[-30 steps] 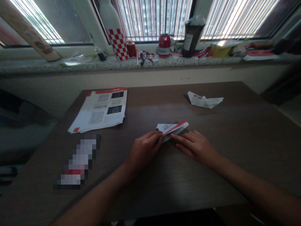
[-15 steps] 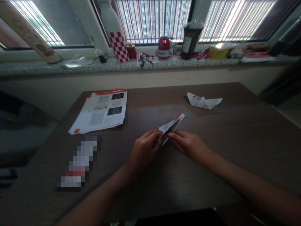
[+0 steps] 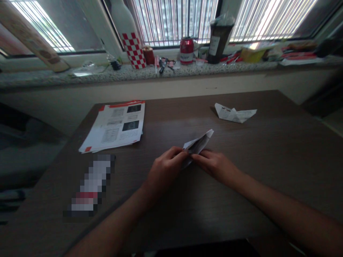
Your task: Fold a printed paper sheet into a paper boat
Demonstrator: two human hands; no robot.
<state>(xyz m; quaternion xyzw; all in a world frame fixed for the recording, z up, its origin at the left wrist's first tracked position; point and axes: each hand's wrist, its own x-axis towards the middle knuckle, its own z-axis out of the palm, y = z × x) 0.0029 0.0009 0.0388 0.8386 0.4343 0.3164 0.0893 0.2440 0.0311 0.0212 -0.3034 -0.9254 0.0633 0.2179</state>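
Note:
A folded sheet of paper [image 3: 199, 142] is held just above the middle of the brown table [image 3: 171, 214], tilted up towards the right, with a dark opening between its layers. My left hand [image 3: 168, 164] pinches its near left end, fingers closed. From the other side, my right hand [image 3: 217, 166] grips the lower edge, its thumb and fingertips close to those of the left. The fingertips hide part of the folds. Beyond them, at the back right, a folded paper boat [image 3: 235, 115] lies on the tabletop.
A stack of printed sheets [image 3: 115, 125] lies at the back left, with a blurred-out phone-like object [image 3: 91, 185] nearer me. Behind the table, the stone windowsill [image 3: 150, 76] bears a checkered bottle [image 3: 134, 50], a red can [image 3: 187, 51] and a dark cup [image 3: 218, 43].
The folded paper has turned slightly between my fingers, so its inner opening shows more and its red edge no longer shows. The whole view has shifted a little.

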